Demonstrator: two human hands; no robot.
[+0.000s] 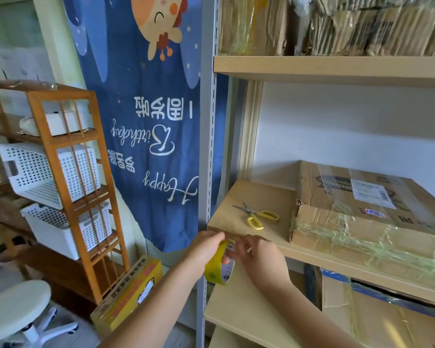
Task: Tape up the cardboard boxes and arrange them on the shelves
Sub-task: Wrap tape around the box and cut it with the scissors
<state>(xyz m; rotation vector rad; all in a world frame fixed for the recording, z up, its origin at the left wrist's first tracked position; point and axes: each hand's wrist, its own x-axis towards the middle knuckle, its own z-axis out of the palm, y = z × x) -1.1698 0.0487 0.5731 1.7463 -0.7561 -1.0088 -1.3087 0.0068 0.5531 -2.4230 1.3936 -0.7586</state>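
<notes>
Hands meet at the front edge of the middle shelf [312, 257]. The left hand [206, 249] is curled around a yellow roll of tape [217, 266] and holds it up on its edge. The right hand [256, 254] pinches at the top of the roll with its fingertips [237, 247], right by the left thumb. I cannot tell if a loose end of tape is pulled out.

Just behind the hands, a pair of scissors [258, 216] with yellow handles lies flat on the shelf board. Beside the scissors, to the right, sits a big cardboard box [362, 217]. It has clear tape wrapped over its front and a white label on top.

Below this shelf, more brown boxes [377, 315] sit at the right. On the top shelf there is a stack of flat cardboard [362, 28].

To the left of the shelf post hangs a blue cloth [148, 136] with upside-down writing. Further left stands a wooden rack [68, 172] with white baskets [48, 172]. A white stool [15, 307] is at the bottom left, near a yellow box [128, 295] on the floor.
</notes>
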